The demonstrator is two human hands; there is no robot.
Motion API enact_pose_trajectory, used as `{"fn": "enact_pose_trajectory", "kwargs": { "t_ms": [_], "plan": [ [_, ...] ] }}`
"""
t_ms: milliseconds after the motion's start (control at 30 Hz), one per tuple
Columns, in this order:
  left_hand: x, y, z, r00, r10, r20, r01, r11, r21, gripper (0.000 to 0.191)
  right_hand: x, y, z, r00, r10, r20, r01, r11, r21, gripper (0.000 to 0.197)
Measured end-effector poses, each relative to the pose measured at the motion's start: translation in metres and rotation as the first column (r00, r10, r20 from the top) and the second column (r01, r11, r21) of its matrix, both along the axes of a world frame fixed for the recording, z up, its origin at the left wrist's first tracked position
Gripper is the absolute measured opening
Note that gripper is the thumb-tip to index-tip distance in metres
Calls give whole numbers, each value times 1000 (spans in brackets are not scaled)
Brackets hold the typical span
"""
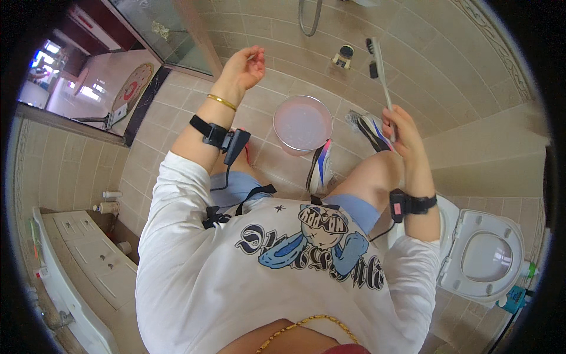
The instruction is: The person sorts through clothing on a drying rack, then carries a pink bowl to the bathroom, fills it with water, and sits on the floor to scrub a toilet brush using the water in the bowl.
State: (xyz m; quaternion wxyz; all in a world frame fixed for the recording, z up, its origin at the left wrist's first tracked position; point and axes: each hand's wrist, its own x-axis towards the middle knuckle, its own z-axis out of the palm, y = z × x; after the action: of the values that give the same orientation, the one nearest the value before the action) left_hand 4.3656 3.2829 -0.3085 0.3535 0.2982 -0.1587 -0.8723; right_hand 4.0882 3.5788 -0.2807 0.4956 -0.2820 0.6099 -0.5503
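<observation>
My right hand [403, 128] grips the light-coloured handle of a scrubbing brush [383, 75]. Its dark bristles, in two clumps, are at the far end against the tiled wall. Held up on the other side, my left hand [246, 68] is empty, palm partly turned up and fingers loosely curled. Between them on the floor stands a pink bucket [281, 144] with cloudy, pale water [303, 123] in it. One white-and-black sneaker [322, 168] with blue and pink trim lies beside the bucket. A second sneaker [369, 132] is below my right hand, partly hidden by it and my knee.
To the right is a toilet [449, 265] with its lid raised; a teal bottle [513, 300] stands near it. A shower hose [309, 26] hangs at the far wall. A glass door [170, 35] and a doorway are at upper left. A white cabinet [95, 252] stands lower left.
</observation>
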Motion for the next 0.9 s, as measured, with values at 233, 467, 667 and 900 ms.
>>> {"fn": "enact_pose_trajectory", "kwargs": {
  "t_ms": [233,467,667,900],
  "plan": [
    [-4,-6,-43,999,42,-11,-40,989,144,12,17,-37,-59,843,-107,526,131,991,-9,23],
    [-18,-29,-124,998,4,56,-23,934,357,11,18,-50,-123,840,-219,496,126,969,214,8],
    [-43,-32,-151,993,-28,113,-12,941,338,8,30,-66,-183,981,-149,126,120,970,212,14],
    [-45,-42,-183,978,-121,168,66,952,299,13,53,-76,-207,977,-214,-11,214,973,89,14]
  ]
}}
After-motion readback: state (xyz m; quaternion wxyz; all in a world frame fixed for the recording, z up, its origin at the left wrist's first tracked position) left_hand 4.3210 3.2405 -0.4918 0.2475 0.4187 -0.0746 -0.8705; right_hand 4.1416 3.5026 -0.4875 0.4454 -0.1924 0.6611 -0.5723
